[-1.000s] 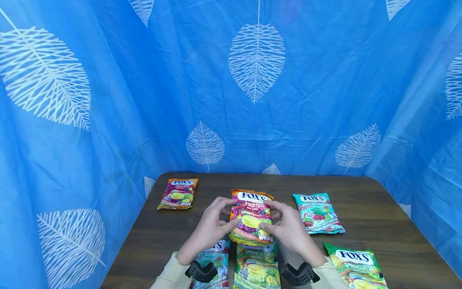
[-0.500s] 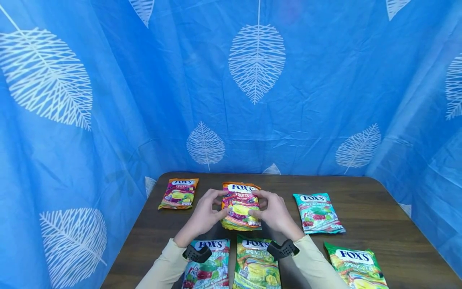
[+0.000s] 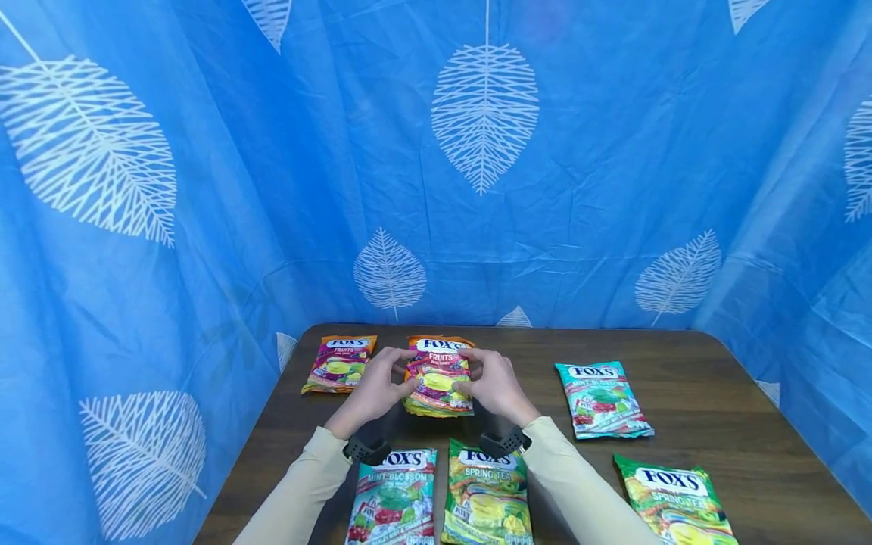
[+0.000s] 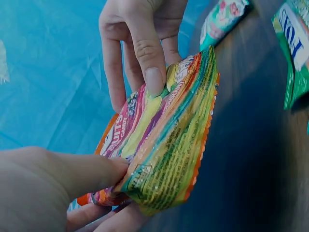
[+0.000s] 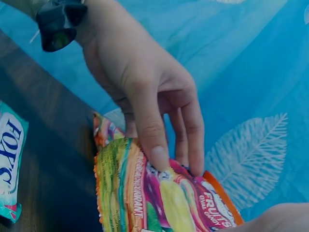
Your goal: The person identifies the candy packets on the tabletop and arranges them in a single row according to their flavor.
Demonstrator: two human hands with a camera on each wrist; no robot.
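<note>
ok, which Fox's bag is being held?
The Fruits bag between the left grip and right grip. It alone is pinched; the other bags lie on the table, including the second Fruits bag near the back left corner.

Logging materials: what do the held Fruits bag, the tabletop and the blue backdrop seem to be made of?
Fruits bag: probably thin plastic film, glossy, given its sawtooth edge and wrinkled sheen.
Tabletop: wood or wood-look laminate, low sheen; brown streaky grain shows, but I can't tell which.
Blue backdrop: thin sheeting, slight sheen, fabric or plastic, judging by its soft folds and creases.
</note>
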